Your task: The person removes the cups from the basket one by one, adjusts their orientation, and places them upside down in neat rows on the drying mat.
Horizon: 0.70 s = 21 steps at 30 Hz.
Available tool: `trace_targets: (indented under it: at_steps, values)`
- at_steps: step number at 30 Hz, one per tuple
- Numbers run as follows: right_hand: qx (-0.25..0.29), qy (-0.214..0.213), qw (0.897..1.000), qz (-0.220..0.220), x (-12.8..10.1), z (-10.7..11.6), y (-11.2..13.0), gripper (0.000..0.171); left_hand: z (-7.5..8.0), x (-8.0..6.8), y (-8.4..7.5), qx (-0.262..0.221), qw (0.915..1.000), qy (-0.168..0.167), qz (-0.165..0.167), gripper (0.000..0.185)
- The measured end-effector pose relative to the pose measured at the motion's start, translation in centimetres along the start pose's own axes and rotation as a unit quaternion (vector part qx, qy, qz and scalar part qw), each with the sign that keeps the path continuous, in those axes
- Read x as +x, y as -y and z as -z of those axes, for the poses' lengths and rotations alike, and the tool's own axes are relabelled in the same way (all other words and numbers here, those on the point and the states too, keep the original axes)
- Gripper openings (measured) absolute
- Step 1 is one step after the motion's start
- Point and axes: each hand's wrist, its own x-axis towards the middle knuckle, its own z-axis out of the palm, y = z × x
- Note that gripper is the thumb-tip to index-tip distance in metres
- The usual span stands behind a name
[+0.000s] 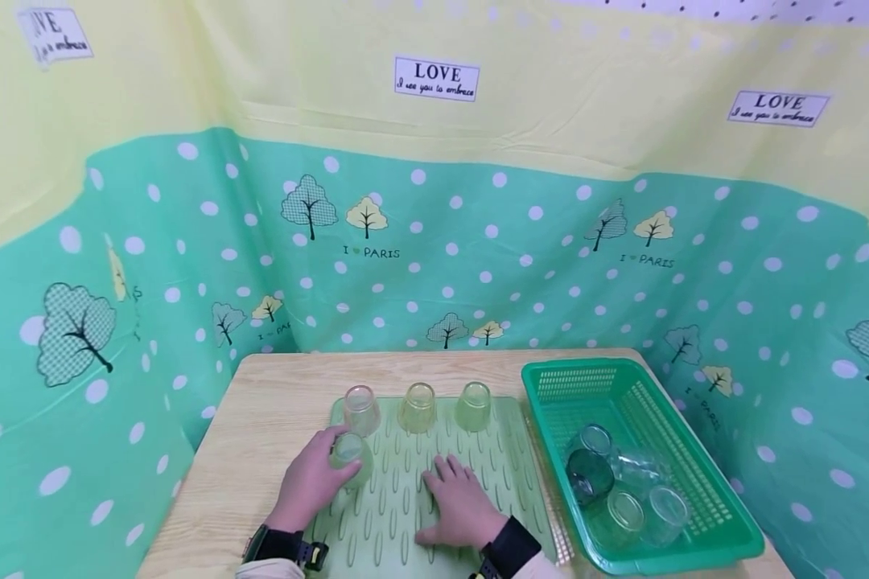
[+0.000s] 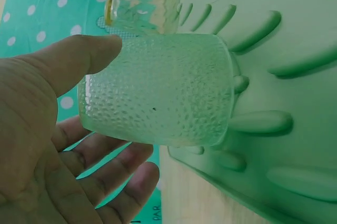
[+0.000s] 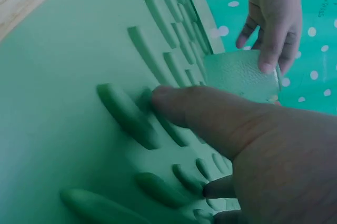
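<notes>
A pale green dimpled glass (image 1: 351, 456) stands mouth down at the left of a ribbed green drying mat (image 1: 398, 482). My left hand (image 1: 313, 478) curls round it, thumb on one side and fingertips on the other. The left wrist view shows this glass (image 2: 158, 89) close up with the thumb (image 2: 79, 58) against it. My right hand (image 1: 459, 503) lies flat on the mat with straight fingers and holds nothing. From the right wrist, its finger (image 3: 210, 118) presses the ribs, with the glass (image 3: 239, 74) beyond.
Three inverted glasses stand along the mat's far edge: clear (image 1: 362, 408), yellowish (image 1: 417, 406), green (image 1: 474, 404). A green plastic basket (image 1: 572, 371) at the right holds several glasses, one dark green (image 1: 590, 474). The wooden table (image 1: 261, 426) is walled by dotted cloth.
</notes>
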Motion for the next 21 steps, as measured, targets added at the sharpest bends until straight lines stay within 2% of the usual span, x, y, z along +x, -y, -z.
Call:
trace_targets:
  at_steps: [4, 7, 10, 13, 16, 18, 21]
  values:
    - [0.012, -0.043, 0.999, 0.009, -0.2, 0.9, -0.3, 0.082, 0.4, 0.0, 0.0, -0.008, 0.9999, 0.012, -0.003, 0.077]
    - [0.031, -0.116, 0.993, 0.008, -0.2, 2.0, -0.7, 0.061, 1.0, 0.1, -0.4, -0.016, 0.9995, -0.013, -0.026, 0.079]
    - [0.045, -0.202, 0.978, -0.002, 0.1, 3.3, -1.5, 0.052, 1.3, 0.4, -1.0, -0.007, 0.9951, -0.054, -0.083, 0.074]
    - [0.047, -0.260, 0.964, -0.015, 0.5, 4.8, -2.6, 0.058, 1.5, 0.9, -1.9, 0.037, 0.9840, -0.071, -0.159, 0.074]
    - [0.035, -0.279, 0.959, -0.022, 0.9, 6.2, -3.7, 0.067, 1.9, 1.3, -3.0, 0.076, 0.9715, -0.066, -0.215, 0.077]
    - [0.027, -0.279, 0.959, -0.030, 0.9, 7.0, -4.2, 0.069, 2.2, 1.7, -3.6, 0.089, 0.9677, -0.065, -0.227, 0.077]
    - [0.013, -0.278, 0.960, -0.041, 0.7, 8.0, -5.0, 0.069, 2.6, 2.2, -4.0, 0.093, 0.9670, -0.068, -0.227, 0.077]
